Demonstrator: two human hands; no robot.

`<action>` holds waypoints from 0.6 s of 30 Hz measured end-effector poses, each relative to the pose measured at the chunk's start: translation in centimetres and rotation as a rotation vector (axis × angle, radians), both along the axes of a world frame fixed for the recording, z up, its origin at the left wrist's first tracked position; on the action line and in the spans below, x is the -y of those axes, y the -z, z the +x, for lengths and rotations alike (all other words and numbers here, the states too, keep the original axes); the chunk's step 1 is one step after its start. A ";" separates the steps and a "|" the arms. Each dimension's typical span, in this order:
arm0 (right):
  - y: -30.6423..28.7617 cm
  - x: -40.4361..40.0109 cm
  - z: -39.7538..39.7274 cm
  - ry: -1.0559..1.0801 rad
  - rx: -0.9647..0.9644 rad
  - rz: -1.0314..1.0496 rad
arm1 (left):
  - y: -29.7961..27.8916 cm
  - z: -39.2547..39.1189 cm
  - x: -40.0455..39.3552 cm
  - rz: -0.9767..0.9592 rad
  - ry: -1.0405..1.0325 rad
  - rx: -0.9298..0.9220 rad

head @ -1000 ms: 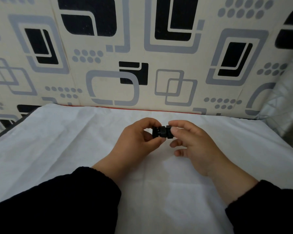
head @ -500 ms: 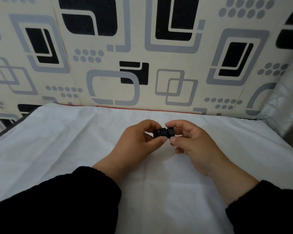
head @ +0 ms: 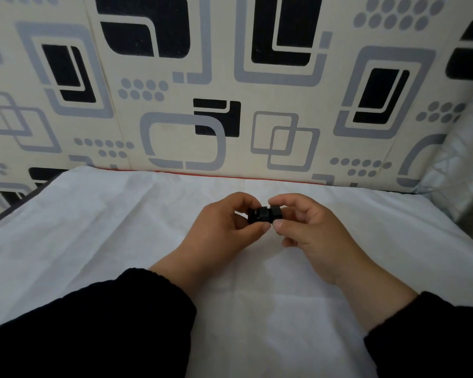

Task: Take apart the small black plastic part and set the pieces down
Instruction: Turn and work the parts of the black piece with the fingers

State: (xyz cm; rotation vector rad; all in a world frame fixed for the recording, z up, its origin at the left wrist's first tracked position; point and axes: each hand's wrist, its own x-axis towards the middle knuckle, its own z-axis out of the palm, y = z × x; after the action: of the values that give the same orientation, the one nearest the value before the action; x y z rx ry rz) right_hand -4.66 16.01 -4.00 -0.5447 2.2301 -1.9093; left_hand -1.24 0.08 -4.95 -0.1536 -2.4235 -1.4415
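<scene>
The small black plastic part (head: 264, 214) is held just above the white cloth, between both hands, in the middle of the view. My left hand (head: 219, 230) pinches its left end between thumb and forefinger. Thumb and forefinger of my right hand (head: 309, 227) pinch its right end. The part looks blocky, with a thin gap visible near its right end; fingers hide both ends. Both wrists rest low over the cloth, in black sleeves.
A white cloth (head: 120, 241) covers the table. A patterned cream, grey and black wall panel (head: 230, 91) stands right behind the table's far edge. A crinkled silvery surface (head: 464, 173) rises at the right edge.
My right hand has shifted from touching the part's right side with extended fingers to pinching it with thumb and forefinger. The part sits slightly higher between the fingertips.
</scene>
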 end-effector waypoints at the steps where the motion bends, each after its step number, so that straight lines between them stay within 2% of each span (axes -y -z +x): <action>1: 0.0 0.0 0.1 -0.004 -0.013 0.004 | 0.0 0.0 0.0 -0.003 0.005 0.000; 7: 0.0 0.1 0.0 0.026 0.045 -0.023 | -0.1 0.0 0.0 -0.005 0.010 -0.017; 10: 0.0 0.2 -0.1 0.073 0.080 0.041 | -0.2 0.1 0.0 -0.012 0.009 -0.031; 15: 0.0 0.2 0.0 0.072 0.073 0.074 | -0.2 0.0 0.0 -0.111 0.000 -0.069; 18: 0.0 0.1 -0.1 0.054 0.048 0.044 | -0.3 0.0 0.0 -0.078 0.001 -0.071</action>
State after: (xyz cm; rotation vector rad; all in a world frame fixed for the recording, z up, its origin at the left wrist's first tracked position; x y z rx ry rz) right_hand -4.76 15.92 -4.01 -0.4329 2.2732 -1.8724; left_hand -1.21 0.10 -4.68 -0.2201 -2.4237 -1.3192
